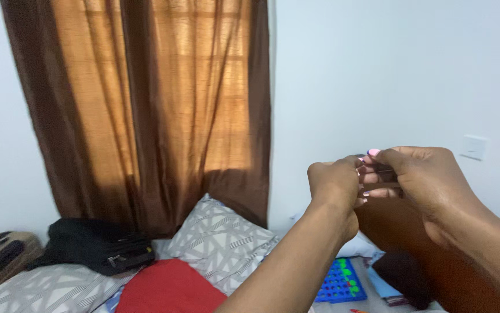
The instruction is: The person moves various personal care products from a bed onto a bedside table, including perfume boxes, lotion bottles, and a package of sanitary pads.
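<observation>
Thread (384,171), a thin strand barely visible, spans the fingertips of both hands, raised at 3 o'clock of the view. Left hand (334,184) is closed, pinching one end; right hand (421,177) is pinched on the other, fingertips nearly touching. Whether a needle is present cannot be told. Judged light, limp and easily dropped; grip it close to the ends between thumb and forefinger. At 6 o'clock lies a blue grid game (341,282); at 7 o'clock, a red cushion (168,288), patterned pillow (221,240) and black bag (96,244). Brown curtain (145,104) hangs at 11 o'clock. Nothing obstructs the hands.
</observation>
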